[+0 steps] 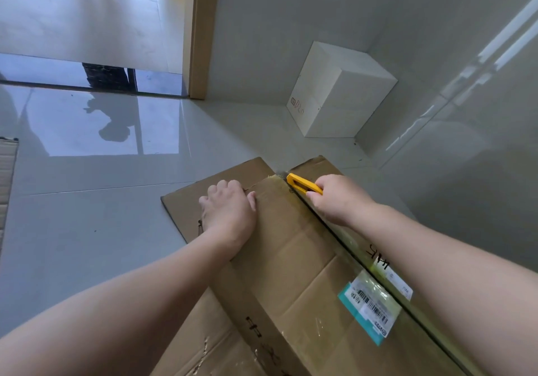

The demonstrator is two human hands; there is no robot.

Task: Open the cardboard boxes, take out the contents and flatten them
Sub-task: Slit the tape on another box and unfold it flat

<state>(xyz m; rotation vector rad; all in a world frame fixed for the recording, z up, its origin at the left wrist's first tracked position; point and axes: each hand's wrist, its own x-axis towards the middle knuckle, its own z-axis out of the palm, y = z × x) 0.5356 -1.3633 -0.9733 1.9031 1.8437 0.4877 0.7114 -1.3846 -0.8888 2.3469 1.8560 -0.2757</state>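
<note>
right hand (337, 198) grips a yellow utility knife (304, 184) at the far end of the taped centre seam (326, 224) of the cardboard box (291, 259) on the floor; left hand (230, 209), fingers curled, presses the near flap. risk: as the blade clears the seam it may lurch free, or cut contents beneath.

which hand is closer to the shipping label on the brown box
Right. The right hand, gripping the yellow knife, works along the taped seam leading to the shipping label; the left hand presses the flap farther away.
</note>
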